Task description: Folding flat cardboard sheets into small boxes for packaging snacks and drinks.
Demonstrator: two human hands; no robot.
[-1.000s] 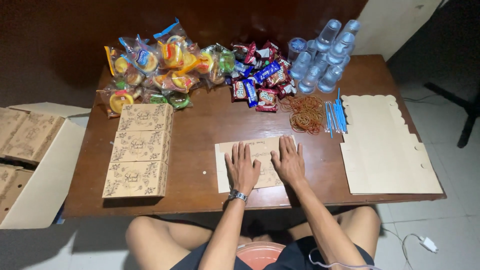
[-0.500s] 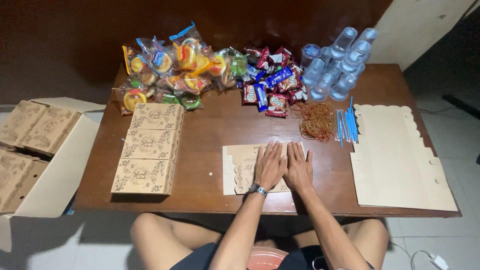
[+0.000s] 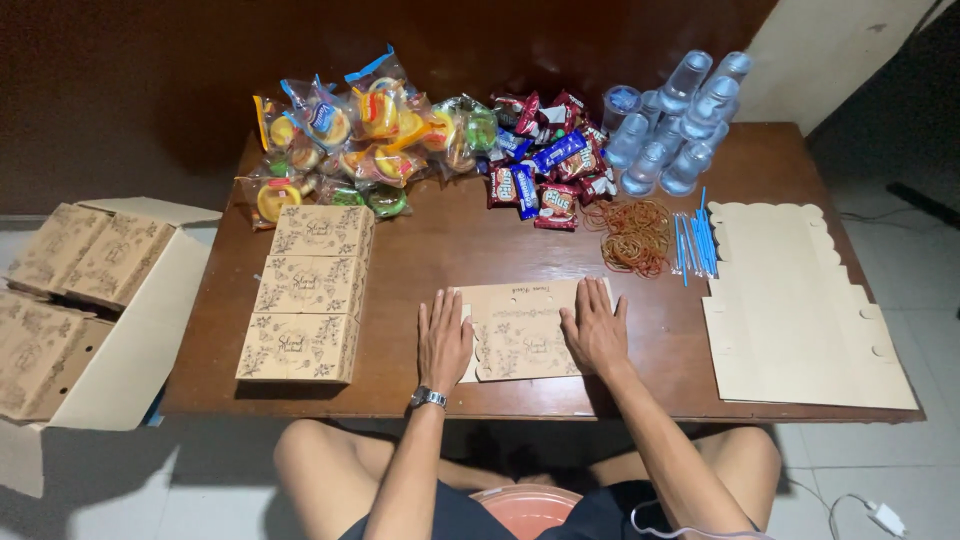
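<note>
A flat, unfolded brown cardboard box blank with printed floral patterns lies on the wooden table near its front edge. My left hand rests palm down on the blank's left edge, a watch on its wrist. On the blank's right edge my right hand lies flat in the same way. Both hands have fingers spread and hold nothing.
Three folded patterned boxes stand in a row at left. Behind are bagged snacks, red wafer packs, plastic water cups, rubber bands and blue straws. A stack of flat blanks lies at right. A carton of boxes stands left of the table.
My hands, close together on the middle of the blank before, have slid apart to its left and right edges, flattening it. The view has shifted slightly.
</note>
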